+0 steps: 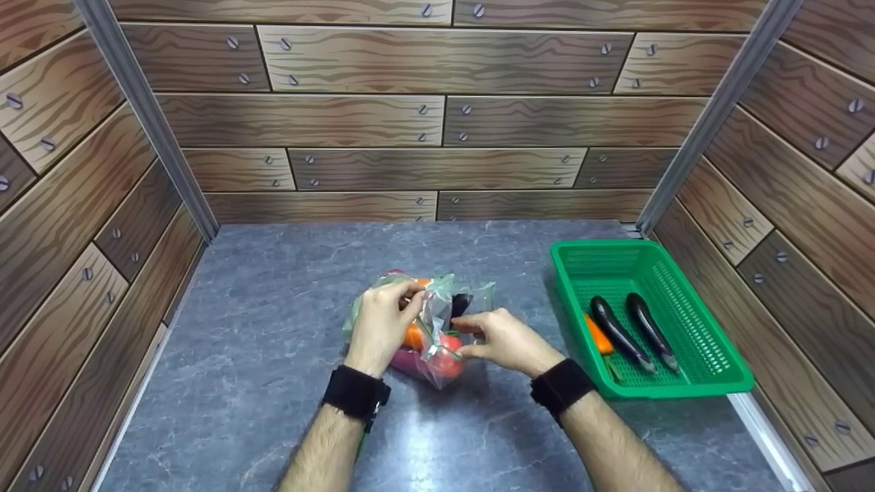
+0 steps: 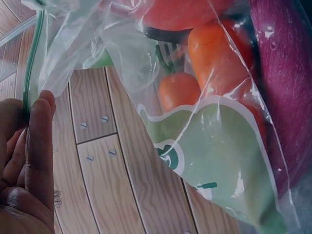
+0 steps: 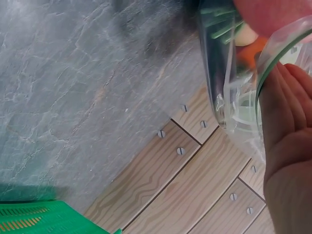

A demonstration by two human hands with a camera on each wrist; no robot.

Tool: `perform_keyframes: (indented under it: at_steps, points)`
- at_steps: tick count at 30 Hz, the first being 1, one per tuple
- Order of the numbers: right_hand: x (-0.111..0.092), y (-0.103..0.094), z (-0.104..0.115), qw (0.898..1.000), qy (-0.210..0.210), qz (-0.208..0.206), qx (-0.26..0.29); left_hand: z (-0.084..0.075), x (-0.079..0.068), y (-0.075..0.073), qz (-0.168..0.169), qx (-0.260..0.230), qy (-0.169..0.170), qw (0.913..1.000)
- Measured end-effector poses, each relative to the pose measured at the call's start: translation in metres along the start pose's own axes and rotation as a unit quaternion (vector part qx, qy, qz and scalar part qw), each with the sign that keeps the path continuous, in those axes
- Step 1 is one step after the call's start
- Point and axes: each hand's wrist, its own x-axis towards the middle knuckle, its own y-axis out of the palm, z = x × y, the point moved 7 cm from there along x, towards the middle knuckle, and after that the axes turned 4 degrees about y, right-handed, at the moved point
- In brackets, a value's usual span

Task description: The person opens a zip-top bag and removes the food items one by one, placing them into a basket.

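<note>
A clear zip bag (image 2: 219, 146) with a green printed panel lies mid-table, packed with vegetables. Through its film show a red round vegetable (image 1: 448, 365), an orange one (image 1: 413, 337), a long purple one (image 2: 282, 87) and something dark (image 1: 461, 303). My left hand (image 1: 383, 318) pinches the green zip strip at the bag's mouth between thumb and fingertips. On the other side of the mouth, my right hand (image 1: 509, 338) holds the rim; its fingers lie against the green strip in the right wrist view, where the thumb is hidden.
To the right stands a green plastic basket (image 1: 735, 376) with perforated sides. Inside it are two dark eggplants (image 1: 618, 335) and an orange vegetable (image 1: 599, 336) along the left wall. Wood-patterned panels (image 1: 444, 123) enclose the grey marbled table (image 1: 273, 287) at the back and sides.
</note>
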Motion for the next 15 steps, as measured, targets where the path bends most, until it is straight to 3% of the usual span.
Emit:
perform_keyframes:
  at_steps: [7, 15]
  points:
    - [-0.001, 0.01, -0.005, 0.999, 0.003, 0.037, -0.026, 0.003, -0.003, 0.004, 0.015, -0.02, -0.002, 0.9997]
    - [0.001, 0.022, -0.011, 0.997, 0.049, 0.034, -0.055, 0.009, -0.01, 0.016, 0.038, -0.039, -0.02, 0.9983]
